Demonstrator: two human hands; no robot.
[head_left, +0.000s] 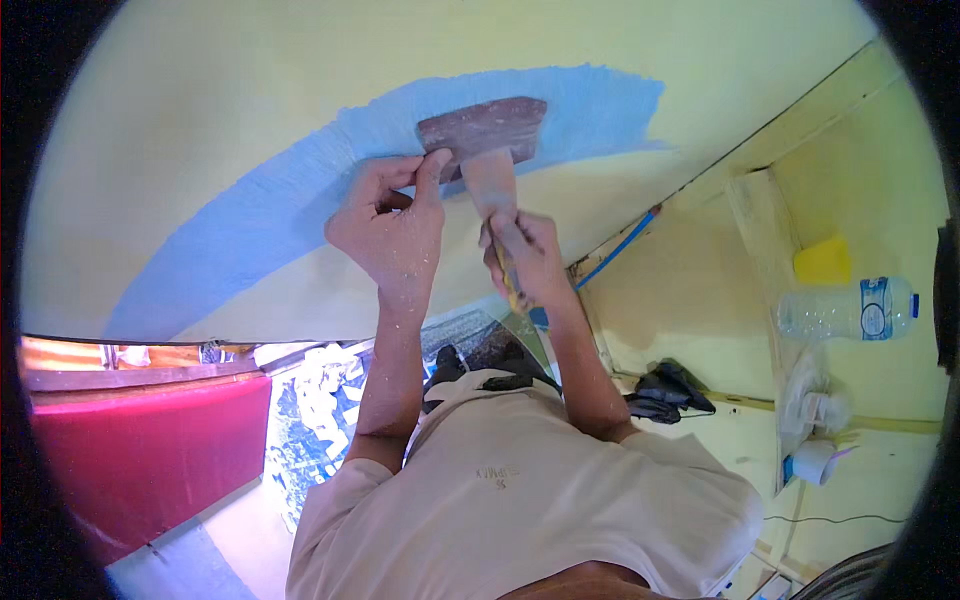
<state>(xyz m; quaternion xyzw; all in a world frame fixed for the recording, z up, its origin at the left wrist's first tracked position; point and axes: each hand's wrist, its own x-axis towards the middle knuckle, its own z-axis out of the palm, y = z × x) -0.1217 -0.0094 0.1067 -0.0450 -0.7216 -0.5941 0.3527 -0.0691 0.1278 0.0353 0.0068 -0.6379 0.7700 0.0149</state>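
A thin, dark reddish-brown rectangular plate (485,122) is in front of a pale yellow surface with a curved blue band (250,230) on it. My left hand (392,218) is closed, pinching the plate's lower left corner between thumb and fingers. In my right hand (530,252) is a putty knife (488,182), gripped by its narrow part, with a yellow and blue handle running below the fingers. The knife's light, wide blade meets the plate's lower edge and overlaps it. Whitish specks dot my left forearm. Whether the plate touches the surface I cannot tell.
On the right, a ledge along the yellow wall (680,270) holds a clear plastic bottle (840,312), a yellow object (823,261), and a white roll (815,462). A blue tube (622,246) runs nearby. A black bag (668,390) hangs lower down. At left stands a red panel (160,450).
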